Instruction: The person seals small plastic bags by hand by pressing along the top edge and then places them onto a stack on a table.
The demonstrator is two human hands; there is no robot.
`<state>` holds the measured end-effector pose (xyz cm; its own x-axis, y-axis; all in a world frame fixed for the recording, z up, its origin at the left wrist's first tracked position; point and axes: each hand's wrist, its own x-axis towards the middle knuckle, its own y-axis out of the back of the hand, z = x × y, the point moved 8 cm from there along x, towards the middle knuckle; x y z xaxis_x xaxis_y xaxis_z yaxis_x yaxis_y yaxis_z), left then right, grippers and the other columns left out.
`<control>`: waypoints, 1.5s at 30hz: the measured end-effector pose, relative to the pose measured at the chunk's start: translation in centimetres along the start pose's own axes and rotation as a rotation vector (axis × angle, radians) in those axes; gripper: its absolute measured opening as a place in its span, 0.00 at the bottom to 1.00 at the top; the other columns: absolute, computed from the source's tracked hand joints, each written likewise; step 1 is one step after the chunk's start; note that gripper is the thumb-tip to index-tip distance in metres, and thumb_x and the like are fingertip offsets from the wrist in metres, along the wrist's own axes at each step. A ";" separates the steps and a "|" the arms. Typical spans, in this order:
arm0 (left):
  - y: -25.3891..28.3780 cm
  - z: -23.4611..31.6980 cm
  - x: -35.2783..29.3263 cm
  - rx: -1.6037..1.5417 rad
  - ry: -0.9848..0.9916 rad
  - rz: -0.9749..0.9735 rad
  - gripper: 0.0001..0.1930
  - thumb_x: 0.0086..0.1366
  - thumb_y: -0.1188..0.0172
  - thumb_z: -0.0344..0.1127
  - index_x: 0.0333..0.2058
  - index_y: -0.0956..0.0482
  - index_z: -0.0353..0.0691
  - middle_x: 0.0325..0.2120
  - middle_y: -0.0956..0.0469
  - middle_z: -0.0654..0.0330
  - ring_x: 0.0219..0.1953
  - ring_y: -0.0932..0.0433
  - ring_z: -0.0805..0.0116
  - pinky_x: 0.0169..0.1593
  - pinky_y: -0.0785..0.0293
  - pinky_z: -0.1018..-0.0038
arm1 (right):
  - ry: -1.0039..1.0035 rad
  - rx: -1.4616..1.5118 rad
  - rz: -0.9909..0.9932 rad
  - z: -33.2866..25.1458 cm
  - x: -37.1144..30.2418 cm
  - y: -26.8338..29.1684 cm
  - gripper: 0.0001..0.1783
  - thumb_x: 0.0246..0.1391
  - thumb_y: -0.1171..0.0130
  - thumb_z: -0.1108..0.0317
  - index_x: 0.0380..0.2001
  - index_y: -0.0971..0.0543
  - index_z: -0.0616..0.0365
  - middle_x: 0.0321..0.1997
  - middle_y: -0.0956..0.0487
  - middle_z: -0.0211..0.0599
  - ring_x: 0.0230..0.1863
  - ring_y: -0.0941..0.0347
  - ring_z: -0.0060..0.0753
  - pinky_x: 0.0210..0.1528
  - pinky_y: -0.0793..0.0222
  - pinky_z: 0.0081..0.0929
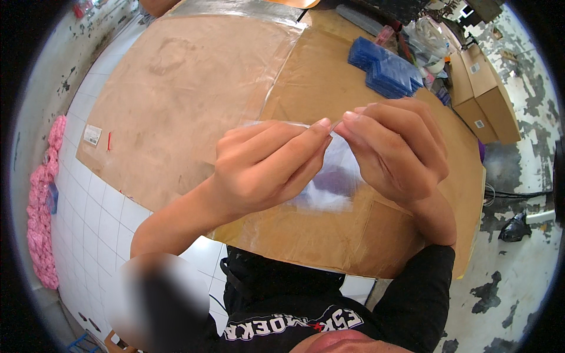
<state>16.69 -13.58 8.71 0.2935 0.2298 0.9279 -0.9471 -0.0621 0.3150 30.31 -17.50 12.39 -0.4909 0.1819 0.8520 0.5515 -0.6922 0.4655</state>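
Over the table, my left hand (265, 162) and my right hand (400, 147) are raised close together, their fingertips almost meeting. Each is closed in a pinch of thumb and forefinger. A thin, clear edge shows between the two pinches. It seems to belong to a clear plastic bag (332, 188), whose whitish, shiny surface with a dull purple patch shows below and between my hands. The fingers cover much of it, and I cannot tell whether its lower part hangs or rests on the table.
Brown sheeting covers the table (206, 76). Stacks of blue flat packets (385, 67) lie at the far right, beside plastic wrapping and cardboard boxes (482, 94). A white label (92, 135) and a small red strip (109, 141) lie at the left edge. Pink bundled material (44, 217) stands by the left wall.
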 end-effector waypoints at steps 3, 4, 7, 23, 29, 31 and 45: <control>0.0 0.1 0.0 0.004 -0.008 -0.006 0.15 0.49 0.31 0.18 0.38 0.16 0.30 0.23 0.18 0.56 0.21 0.20 0.69 0.24 0.26 0.78 | 0.062 -0.034 -0.032 -0.3 -0.1 0.0 0.21 0.30 0.29 0.73 0.35 0.16 0.56 0.29 0.20 0.30 0.28 0.24 0.31 0.28 0.32 0.24; 0.0 0.1 0.0 0.003 -0.009 -0.009 0.15 0.49 0.31 0.18 0.38 0.16 0.30 0.23 0.18 0.56 0.21 0.20 0.69 0.24 0.26 0.78 | 0.072 -0.041 -0.044 -0.3 -0.2 0.1 0.20 0.31 0.30 0.73 0.36 0.16 0.56 0.30 0.20 0.30 0.29 0.24 0.31 0.29 0.32 0.24; 0.0 0.2 0.1 0.004 -0.008 -0.007 0.14 0.49 0.31 0.18 0.38 0.16 0.30 0.23 0.19 0.56 0.21 0.20 0.69 0.24 0.26 0.78 | 0.095 -0.064 -0.068 -0.5 -0.3 0.0 0.20 0.33 0.32 0.71 0.37 0.16 0.56 0.30 0.20 0.30 0.29 0.24 0.31 0.29 0.31 0.24; -0.1 0.4 0.0 0.035 -0.044 -0.028 0.14 0.48 0.31 0.18 0.37 0.16 0.29 0.21 0.21 0.57 0.19 0.22 0.68 0.22 0.27 0.76 | 0.158 -0.185 -0.102 -1.4 0.0 -0.1 0.19 0.33 0.36 0.68 0.35 0.16 0.58 0.32 0.21 0.31 0.29 0.25 0.29 0.30 0.30 0.25; -0.2 0.5 0.0 0.046 -0.045 -0.030 0.14 0.47 0.31 0.18 0.37 0.16 0.29 0.20 0.21 0.57 0.18 0.23 0.68 0.22 0.28 0.76 | 0.160 -0.183 -0.118 -1.5 0.1 -0.3 0.18 0.33 0.38 0.68 0.34 0.16 0.57 0.30 0.21 0.30 0.29 0.25 0.29 0.31 0.30 0.25; -0.1 0.5 0.0 0.050 -0.048 -0.024 0.15 0.47 0.32 0.18 0.37 0.16 0.29 0.20 0.22 0.57 0.18 0.23 0.68 0.21 0.28 0.76 | 0.152 -0.149 -0.111 -1.4 0.0 -0.5 0.17 0.33 0.37 0.69 0.34 0.16 0.57 0.30 0.21 0.30 0.28 0.24 0.29 0.30 0.30 0.25; 0.0 0.6 0.1 0.015 -0.041 -0.032 0.14 0.47 0.31 0.18 0.36 0.17 0.28 0.20 0.21 0.56 0.18 0.23 0.68 0.21 0.28 0.76 | 0.034 -0.040 -0.048 -0.5 0.1 -0.1 0.20 0.32 0.30 0.72 0.35 0.16 0.57 0.30 0.20 0.30 0.27 0.24 0.30 0.26 0.33 0.23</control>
<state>16.79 -14.10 8.93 0.3292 0.1915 0.9246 -0.9351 -0.0699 0.3474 29.86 -17.79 12.26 -0.5391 0.1924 0.8200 0.4996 -0.7108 0.4952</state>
